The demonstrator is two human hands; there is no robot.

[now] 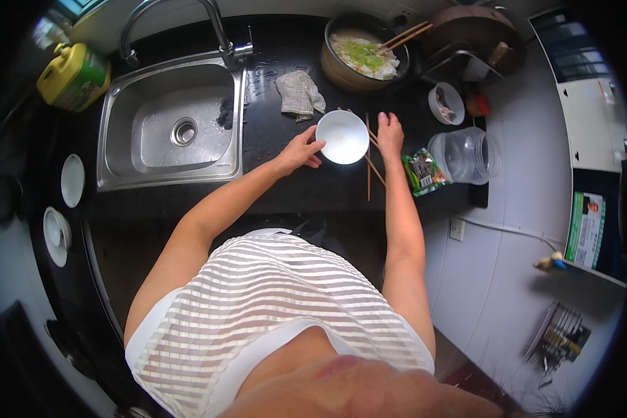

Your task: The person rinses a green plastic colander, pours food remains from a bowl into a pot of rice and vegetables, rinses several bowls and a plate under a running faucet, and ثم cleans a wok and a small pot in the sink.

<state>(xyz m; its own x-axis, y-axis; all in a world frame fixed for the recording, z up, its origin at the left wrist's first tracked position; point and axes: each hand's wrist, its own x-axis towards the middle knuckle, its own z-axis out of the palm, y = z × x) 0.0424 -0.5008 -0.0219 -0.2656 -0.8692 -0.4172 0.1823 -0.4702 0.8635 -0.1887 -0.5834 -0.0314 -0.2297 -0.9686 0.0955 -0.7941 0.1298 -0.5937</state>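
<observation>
My left hand (302,151) grips the left rim of a white bowl (343,137) over the black counter, thumb at its edge. Several wooden chopsticks (368,177) lie crossed on the counter, to the right of the bowl and partly behind it. Beside them is my right hand (390,130), its fingers pointing away from me; whether it touches a chopstick is unclear. A folded beige cloth (299,95) lies just beyond the bowl. Further back stands a large pot (339,76) with white rice and chopped green food, two chopsticks resting in it.
To the left is a steel sink (172,177) with a faucet (222,31) and a yellow jug (73,78). At right are a small bowl (445,103), a red-lidded jar (478,104), a green food packet (425,172) and a clear plastic container (462,155). White dishes (72,180) stand far left.
</observation>
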